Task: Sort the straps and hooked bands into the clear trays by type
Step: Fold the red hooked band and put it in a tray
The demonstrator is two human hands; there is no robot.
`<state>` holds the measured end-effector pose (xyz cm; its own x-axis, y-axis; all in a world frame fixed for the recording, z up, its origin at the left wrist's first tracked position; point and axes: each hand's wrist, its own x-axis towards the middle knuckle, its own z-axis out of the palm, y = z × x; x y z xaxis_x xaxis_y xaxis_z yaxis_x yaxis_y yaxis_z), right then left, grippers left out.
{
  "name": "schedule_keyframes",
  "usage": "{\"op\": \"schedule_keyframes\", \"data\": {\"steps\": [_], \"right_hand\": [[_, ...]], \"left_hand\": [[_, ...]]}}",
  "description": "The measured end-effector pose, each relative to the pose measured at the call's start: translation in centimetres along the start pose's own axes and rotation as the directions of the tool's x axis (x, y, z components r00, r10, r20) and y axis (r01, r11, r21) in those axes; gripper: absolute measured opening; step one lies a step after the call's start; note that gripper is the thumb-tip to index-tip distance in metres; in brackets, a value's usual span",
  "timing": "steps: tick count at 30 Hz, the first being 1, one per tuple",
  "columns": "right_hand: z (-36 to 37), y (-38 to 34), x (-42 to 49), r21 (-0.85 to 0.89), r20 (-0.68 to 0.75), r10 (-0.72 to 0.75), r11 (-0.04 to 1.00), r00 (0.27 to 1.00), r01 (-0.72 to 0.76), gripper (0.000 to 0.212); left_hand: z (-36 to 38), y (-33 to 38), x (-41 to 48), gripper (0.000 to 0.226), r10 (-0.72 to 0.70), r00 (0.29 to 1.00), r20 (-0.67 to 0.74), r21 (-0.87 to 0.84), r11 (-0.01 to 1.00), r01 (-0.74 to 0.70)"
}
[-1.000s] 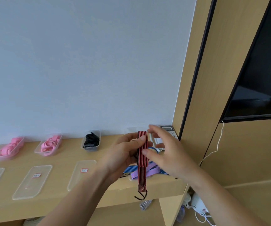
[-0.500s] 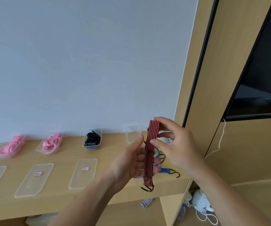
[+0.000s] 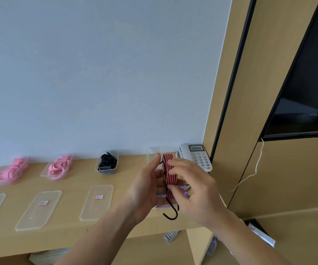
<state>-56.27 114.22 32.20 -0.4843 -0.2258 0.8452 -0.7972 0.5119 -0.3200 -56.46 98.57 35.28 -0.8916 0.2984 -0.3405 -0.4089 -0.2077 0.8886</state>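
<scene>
Fingers point(image 3: 179, 170) of right hand point(image 3: 198, 194) pinch folded red-and-black striped elastic band point(image 3: 170, 175); left hand point(image 3: 146, 190) holds it from 9 o'clock. Long axis upright, black metal hook point(image 3: 171, 214) dangling at 6. Empty clear plastic tray point(image 3: 151, 155) at 12, left hand nearer.

Red-black striped hooked band point(image 3: 169, 172), folded apparently double, black hook dangling.
</scene>
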Motion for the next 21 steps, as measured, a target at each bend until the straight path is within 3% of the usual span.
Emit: {"op": "schedule_keyframes", "data": {"steps": [8, 11, 13, 15, 18, 21], "right_hand": [[0.4, -1.0, -1.4, 0.022, 0.016, -0.011, 1.000, 1.000, 0.010, 0.020], [0.3, -1.7, -1.6, 0.063, -0.059, 0.175, 0.983, 0.983, -0.171, 0.031], [0.4, -2.5, -1.8, 0.195, 0.017, 0.437, 0.881, 0.899, -0.431, 0.041], [0.6, -2.9, -2.0, 0.291, 0.213, 0.594, 0.719, 0.776, -0.631, 0.047], [1.2, -2.7, -2.4, 0.233, 0.304, 0.667, 0.640, 0.680, -0.732, 0.050], [1.9, -2.5, -2.8, 0.173, 0.286, 0.674, 0.663, 0.681, -0.728, 0.045]], "left_hand": [[-0.3, 0.5, 0.0, 0.033, 0.049, 0.999, -0.017, 0.004, 0.999, -0.049], [-0.7, 0.4, -0.1, 0.040, 0.061, 0.997, -0.038, -0.078, 0.995, -0.064], [-1.3, 0.4, -0.1, 0.057, 0.062, 0.997, -0.039, -0.121, 0.990, -0.066], [-1.8, 0.2, -0.2, 0.064, 0.073, 0.996, -0.055, -0.159, 0.984, -0.081], [-2.8, -0.4, -0.2, 0.041, 0.071, 0.995, -0.072, -0.208, 0.974, -0.084], [-4.0, -1.0, -0.3, 0.034, 0.064, 0.997, -0.035, -0.240, 0.968, -0.071]]}}
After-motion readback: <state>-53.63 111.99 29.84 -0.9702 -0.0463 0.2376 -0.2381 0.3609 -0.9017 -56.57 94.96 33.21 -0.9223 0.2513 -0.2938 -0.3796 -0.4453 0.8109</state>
